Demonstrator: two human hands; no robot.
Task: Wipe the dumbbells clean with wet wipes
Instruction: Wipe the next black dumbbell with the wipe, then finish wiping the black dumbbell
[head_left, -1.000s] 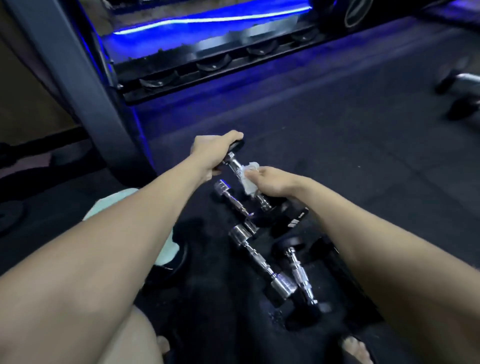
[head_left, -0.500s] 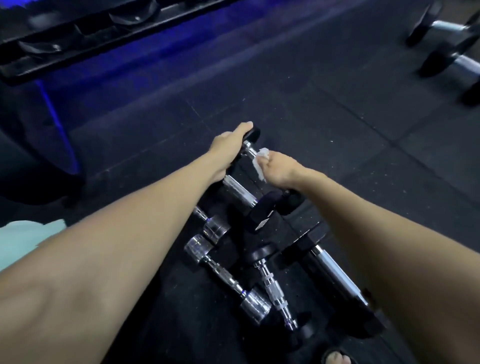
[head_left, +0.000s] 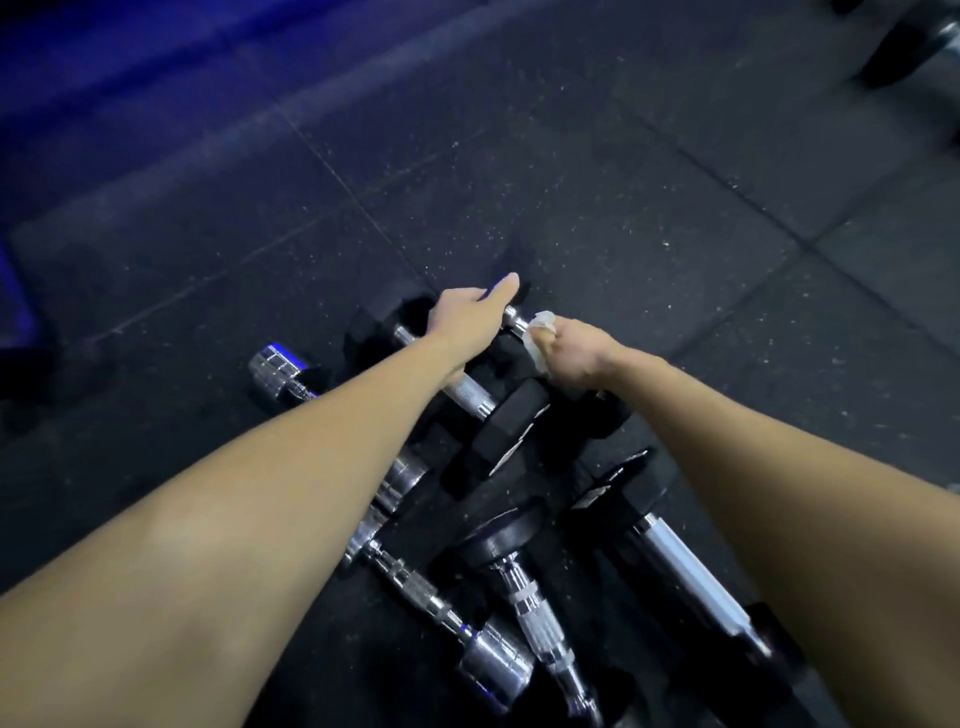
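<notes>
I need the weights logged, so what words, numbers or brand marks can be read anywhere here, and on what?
None can be read.
Pale markings on the end face of the black hex dumbbell: too blurred to read.
Pale label patch on the end of the larger black dumbbell: too blurred to read.
Chrome dumbbells, wet wipe, floor: no text visible.

- 2 bare forearms run in from the lower corners, with no sleeve showing on either.
- The left hand wears no glove, ring, or watch.
- The right hand is likewise ungloved, its wrist bare of any band.
- Fingers carry no tape or covering.
</notes>
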